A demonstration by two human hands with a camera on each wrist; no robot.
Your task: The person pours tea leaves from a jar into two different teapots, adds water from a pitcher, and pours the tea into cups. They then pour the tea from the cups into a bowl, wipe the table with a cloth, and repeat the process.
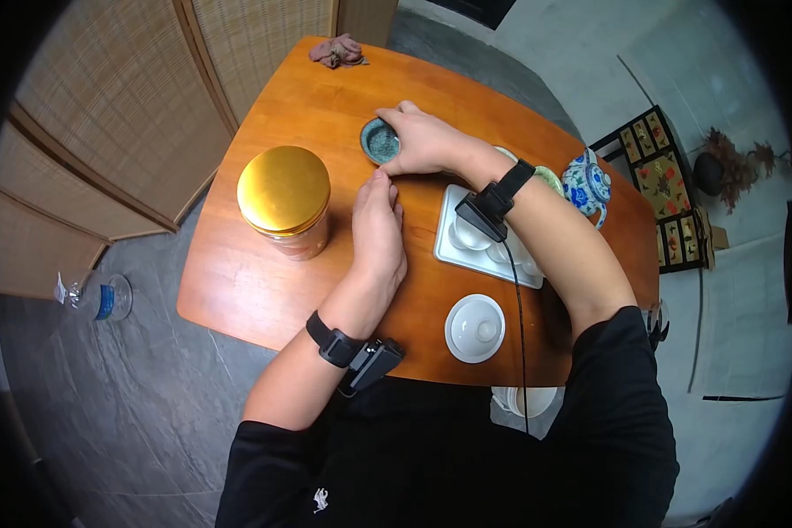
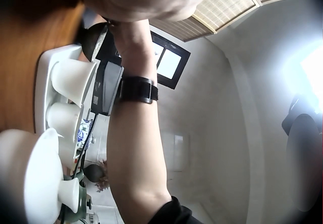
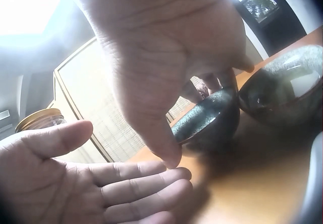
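A small teal-glazed cup [image 1: 380,141] stands toward the table's far side, its speckled inside facing up. My right hand [image 1: 427,145] holds it from the right, thumb at the near side and fingers at the far side. In the right wrist view the cup [image 3: 217,120] is partly covered by that hand, and a second glazed cup [image 3: 287,85] stands beside it. My left hand [image 1: 379,229] lies just nearer me, fingers straight and holding nothing. Its fingertips [image 3: 179,176] are right at the right thumb's tip.
Left of my left hand stands a gold-lidded clear jar [image 1: 284,191]. A white tray [image 1: 447,238] with white cups lies under my right forearm. Nearer are a white lidded bowl [image 1: 475,328], a blue-and-white teapot [image 1: 587,183] at right and a crumpled cloth [image 1: 337,51] at the far edge.
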